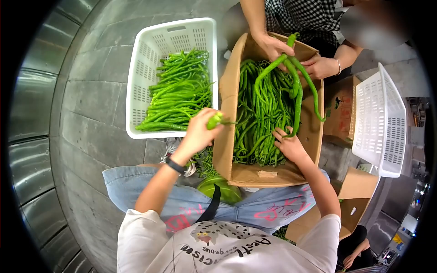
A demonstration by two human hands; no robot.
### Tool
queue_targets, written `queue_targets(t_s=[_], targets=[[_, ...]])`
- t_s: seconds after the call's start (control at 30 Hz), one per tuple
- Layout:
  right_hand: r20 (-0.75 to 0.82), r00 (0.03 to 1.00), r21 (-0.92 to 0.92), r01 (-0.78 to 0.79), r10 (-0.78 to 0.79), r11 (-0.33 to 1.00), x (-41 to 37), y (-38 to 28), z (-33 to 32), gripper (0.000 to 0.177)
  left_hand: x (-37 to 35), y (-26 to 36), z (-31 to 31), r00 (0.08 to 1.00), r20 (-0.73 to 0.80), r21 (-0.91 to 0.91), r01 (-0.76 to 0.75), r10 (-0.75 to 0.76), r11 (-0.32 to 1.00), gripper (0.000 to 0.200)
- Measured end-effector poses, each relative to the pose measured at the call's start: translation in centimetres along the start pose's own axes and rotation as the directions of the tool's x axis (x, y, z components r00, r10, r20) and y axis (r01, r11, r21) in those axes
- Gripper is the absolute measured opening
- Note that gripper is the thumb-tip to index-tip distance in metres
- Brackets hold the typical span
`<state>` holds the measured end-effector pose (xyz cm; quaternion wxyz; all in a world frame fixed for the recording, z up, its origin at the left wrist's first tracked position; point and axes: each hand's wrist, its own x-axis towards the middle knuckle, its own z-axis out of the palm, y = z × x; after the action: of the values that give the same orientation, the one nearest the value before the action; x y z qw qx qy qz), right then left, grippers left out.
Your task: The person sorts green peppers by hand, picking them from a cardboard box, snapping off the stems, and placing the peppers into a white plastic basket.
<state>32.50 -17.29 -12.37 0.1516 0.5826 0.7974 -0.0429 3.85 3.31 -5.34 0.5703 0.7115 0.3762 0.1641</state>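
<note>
Many long green peppers (268, 113) fill a cardboard box (224, 132) in front of me. My left hand (200, 129) is closed around green peppers (214, 121), their ends showing between the box and a white basket (130, 98). Inside that basket lies a pile of green peppers (180, 91). My right hand (290, 144) reaches into the near right part of the box, its fingers touching the peppers; whether it grips one is unclear. Across the box, a co-worker's two hands hold several long peppers (296, 86) above the pile.
A second white basket (380, 123) stands tilted on the right beside a cardboard box (342, 109). Another open box (353, 204) is at the lower right, near another person's arm. Loose green bits and a green round object (218, 189) lie between my legs.
</note>
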Motion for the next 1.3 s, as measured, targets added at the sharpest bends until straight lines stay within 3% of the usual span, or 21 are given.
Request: queue_targets(t_s=[0.07,0.17,0.23,0.3,0.37,0.43,0.47,0.5,0.53,0.57,0.63,0.7,0.77,0.8,0.83,0.9,0.97,1.03,1.13,1.23,1.3], targets=[[-0.096,0.995,0.026,0.009,-0.007,1.0,-1.0,-0.1,-3.5,0.017,0.8,-1.9,2.5,0.934,-0.09,0.21,-0.32,0.345,0.924,0.024],[-0.163,0.98,0.277,-0.062,0.111,0.959,-2.8,-0.4,-7.4,0.022,0.7,-1.9,2.6,0.97,-0.026,0.23,-0.231,0.243,0.946,0.023],[-0.238,0.958,0.351,-0.068,0.16,0.934,-3.5,-0.8,-9.8,0.027,0.5,-1.3,1.3,0.961,0.139,0.24,-0.265,0.237,0.934,0.024],[-0.219,0.923,0.64,-0.109,0.317,0.761,-4.3,-0.9,-11.2,0.028,-0.3,-1.1,-0.5,0.895,0.395,0.262,-0.326,0.207,0.908,0.023],[-0.167,0.876,0.825,-0.127,0.452,0.551,-5.0,-1.7,-12.3,0.028,-1.8,1.4,-2.2,0.766,0.551,0.351,0.146,-0.33,0.925,0.02],[-0.107,0.821,0.921,-0.13,0.56,0.367,-4.9,-3.1,-13.6,0.027,-2.9,0.3,-2.7,0.809,0.585,0.337,-0.305,0.056,0.891,0.021],[-0.106,0.773,0.949,-0.109,0.625,0.296,-4.2,-4.2,-14.0,0.024,-3.4,0.4,-2.3,0.852,0.505,0.27,-0.31,0.14,0.912,0.022],[-0.062,0.745,0.98,-0.079,0.664,0.181,-3.5,-5.1,-14.2,0.021,-3.2,1.1,-1.9,0.832,0.456,0.189,-0.438,0.317,0.879,0.017],[-0.07,0.72,0.994,-0.006,0.69,0.107,-2.3,-6.1,-14.8,0.02,-3.6,4.2,-2.0,0.893,0.439,0.067,-0.143,0.1,0.987,0.017],[-0.074,0.695,0.997,0.073,0.715,0.033,-1.1,-7.2,-15.7,0.02,-4.1,7.4,-2.1,0.885,0.447,-0.058,0.17,-0.127,0.984,0.018],[-0.154,0.646,0.987,0.065,0.747,0.147,1.5,-9.0,-18.2,0.023,-5.0,8.5,-1.2,0.947,0.314,-0.533,0.238,-0.071,0.812,0.024],[-0.12,0.663,0.989,0.012,0.739,0.149,3.6,-10.8,-19.8,0.024,-5.3,10.2,-1.1,0.986,0.158,-0.525,0.033,0.059,0.85,0.034],[-0.293,0.609,0.953,0.127,0.737,0.274,5.8,-12.7,-19.4,0.025,-5.8,9.8,-0.9,0.996,0.087,-0.479,0.029,0.014,0.877,0.035],[-0.243,0.631,0.97,0.15,0.737,0.192,6.4,-13.2,-20.0,0.022,-5.6,9.3,-0.8,0.999,0.044,-0.464,0.046,-0.029,0.885,0.036],[-0.206,0.64,0.975,0.195,0.74,0.103,7.0,-13.6,-20.6,0.017,-5.5,9.2,-1.1,0.982,0.126,-0.585,0.186,-0.138,0.789,0.033],[-0.224,0.669,0.972,0.209,0.709,0.11,7.7,-13.6,-19.7,0.013,-5.1,8.3,-1.3,0.979,0.131,-0.628,0.203,-0.155,0.751,0.03],[-0.011,0.747,0.909,0.284,0.665,-0.304,7.5,-13.4,-20.3,0.016,-4.8,8.4,-1.8,0.984,0.1,-0.639,0.178,-0.149,0.748,0.024],[-0.004,0.735,0.912,0.282,0.678,-0.299,7.0,-12.8,-19.2,0.022,-4.7,7.7,-2.3,0.992,0.076,-0.614,0.125,-0.1,0.78,0.02],[0.042,0.731,0.859,0.322,0.681,-0.399,6.8,-11.5,-21.0,0.018,-4.8,7.7,-2.9,0.948,0.318,-0.484,0.172,-0.011,0.858,0.021],[-0.011,0.781,0.936,0.228,0.624,-0.268,7.6,-10.6,-21.1,0.017,-5.3,7.5,-1.8,0.954,0.293,-0.27,0.027,0.056,0.962,0.026],[0.045,0.823,0.897,0.216,0.566,-0.386,7.6,-10.3,-20.9,0.016,-5.3,7.7,-2.1,0.95,0.296,-0.188,-0.039,0.094,0.981,0.025]])
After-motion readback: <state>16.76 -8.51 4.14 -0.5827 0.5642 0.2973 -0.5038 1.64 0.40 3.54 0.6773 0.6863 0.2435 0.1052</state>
